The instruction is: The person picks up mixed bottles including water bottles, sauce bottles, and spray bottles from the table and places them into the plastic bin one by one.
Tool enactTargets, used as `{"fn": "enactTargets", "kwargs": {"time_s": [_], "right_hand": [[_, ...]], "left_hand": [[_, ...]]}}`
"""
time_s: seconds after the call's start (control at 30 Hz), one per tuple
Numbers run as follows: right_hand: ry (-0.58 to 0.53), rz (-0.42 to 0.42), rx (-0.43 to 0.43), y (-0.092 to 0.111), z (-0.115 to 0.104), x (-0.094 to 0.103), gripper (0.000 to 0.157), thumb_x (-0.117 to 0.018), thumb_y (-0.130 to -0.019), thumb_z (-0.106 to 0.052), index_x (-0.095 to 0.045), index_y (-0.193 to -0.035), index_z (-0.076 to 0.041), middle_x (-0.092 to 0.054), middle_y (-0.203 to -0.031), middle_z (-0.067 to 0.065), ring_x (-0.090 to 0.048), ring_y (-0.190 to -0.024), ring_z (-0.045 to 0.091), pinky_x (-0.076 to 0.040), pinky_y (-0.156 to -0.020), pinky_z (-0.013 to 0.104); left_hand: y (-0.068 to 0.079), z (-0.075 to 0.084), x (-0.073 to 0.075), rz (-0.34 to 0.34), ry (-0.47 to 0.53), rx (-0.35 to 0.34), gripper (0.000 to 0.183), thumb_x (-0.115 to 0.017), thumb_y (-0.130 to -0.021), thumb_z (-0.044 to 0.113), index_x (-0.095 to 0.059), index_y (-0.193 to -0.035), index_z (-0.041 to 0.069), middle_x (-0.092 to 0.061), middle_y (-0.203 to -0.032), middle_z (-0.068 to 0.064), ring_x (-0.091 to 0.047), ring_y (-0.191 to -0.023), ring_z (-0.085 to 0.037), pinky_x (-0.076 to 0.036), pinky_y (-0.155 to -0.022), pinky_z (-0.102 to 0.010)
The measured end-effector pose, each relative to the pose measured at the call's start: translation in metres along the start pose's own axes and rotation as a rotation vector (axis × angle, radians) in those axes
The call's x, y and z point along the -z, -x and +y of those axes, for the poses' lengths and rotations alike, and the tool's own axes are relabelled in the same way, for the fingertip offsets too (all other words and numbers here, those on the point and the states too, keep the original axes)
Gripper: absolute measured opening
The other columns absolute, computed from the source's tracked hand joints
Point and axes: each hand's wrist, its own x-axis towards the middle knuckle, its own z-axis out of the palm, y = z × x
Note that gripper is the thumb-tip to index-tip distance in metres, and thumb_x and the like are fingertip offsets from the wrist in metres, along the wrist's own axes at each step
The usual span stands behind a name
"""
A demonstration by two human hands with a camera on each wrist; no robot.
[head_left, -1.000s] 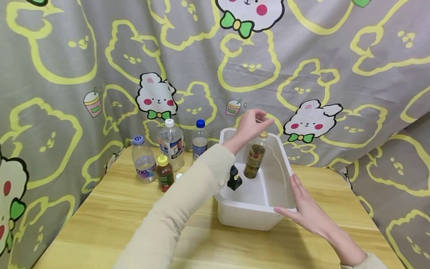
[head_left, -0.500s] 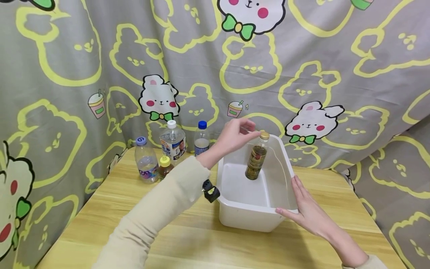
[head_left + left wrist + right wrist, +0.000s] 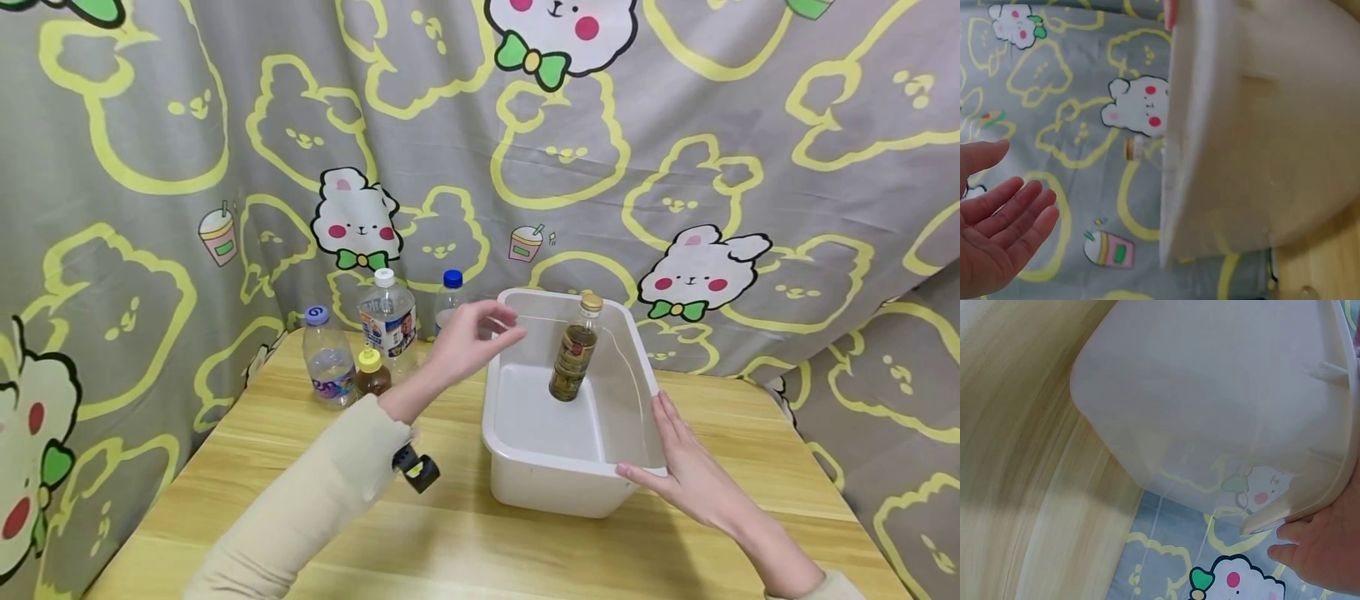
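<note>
A white plastic tub (image 3: 558, 483) stands on the wooden table. Inside it, a bottle of dark liquid with a gold cap (image 3: 574, 358) stands tilted a little. My left hand (image 3: 472, 340) hovers at the tub's left rim, fingers loosely bent and holding nothing. In the left wrist view the palm of that hand (image 3: 997, 237) is bare, and the gold cap (image 3: 1130, 149) shows past the rim. My right hand (image 3: 697, 479) rests on the tub's near right corner, fingers straight along the right side, thumb at the front rim. Part of that hand (image 3: 1329, 544) shows in the right wrist view.
Left of the tub are a purple-capped bottle (image 3: 328, 358), a large white-capped bottle (image 3: 390, 321), a yellow-capped brown bottle (image 3: 372, 379) and a blue-capped bottle (image 3: 452, 292), partly behind my left hand. A patterned curtain (image 3: 450, 125) hangs behind the table (image 3: 420, 550).
My left hand has moved left and down from above the gold-capped bottle, out past the tub's left rim. The bottle stays in the tub, and my right hand stays at the corner.
</note>
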Motion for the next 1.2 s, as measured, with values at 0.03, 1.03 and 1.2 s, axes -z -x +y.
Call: {"fn": "enactTargets", "kwargs": {"time_s": [0.03, 1.03, 1.2], "right_hand": [[-0.002, -0.001, -0.001, 0.0, 0.0, 0.0, 0.099, -0.063, -0.078, -0.045, -0.003, -0.139, 0.004, 0.003, -0.145, 0.021, -0.011, -0.127, 0.044, -0.021, -0.093, 0.063], [-0.027, -0.015, -0.008, 0.0, 0.0, 0.0, 0.099, -0.063, -0.078, -0.044, -0.001, -0.14, 0.003, 0.004, -0.145, 0.02, -0.007, -0.128, 0.043, -0.019, -0.093, 0.063], [-0.027, -0.017, -0.007, -0.001, 0.0, 0.0, 0.099, -0.063, -0.078, -0.044, -0.002, -0.14, 0.003, 0.004, -0.145, 0.02, -0.008, -0.128, 0.043, -0.019, -0.093, 0.064]], "left_hand": [[0.004, -0.004, 0.002, 0.008, -0.006, -0.004, 0.023, -0.065, -0.081, 0.017, -0.062, -0.098, 0.001, -0.064, -0.093, -0.008, -0.06, -0.082, -0.018, -0.049, -0.071, -0.024], [0.079, -0.12, 0.03, 0.306, -0.036, 0.231, 0.029, -0.073, -0.073, 0.01, -0.063, -0.097, -0.002, -0.062, -0.097, -0.016, -0.059, -0.089, -0.028, -0.048, -0.077, -0.038], [0.083, -0.132, 0.027, 0.345, -0.06, 0.24, 0.031, -0.074, -0.071, 0.008, -0.062, -0.098, -0.003, -0.061, -0.101, -0.017, -0.056, -0.094, -0.03, -0.045, -0.083, -0.041]]}}
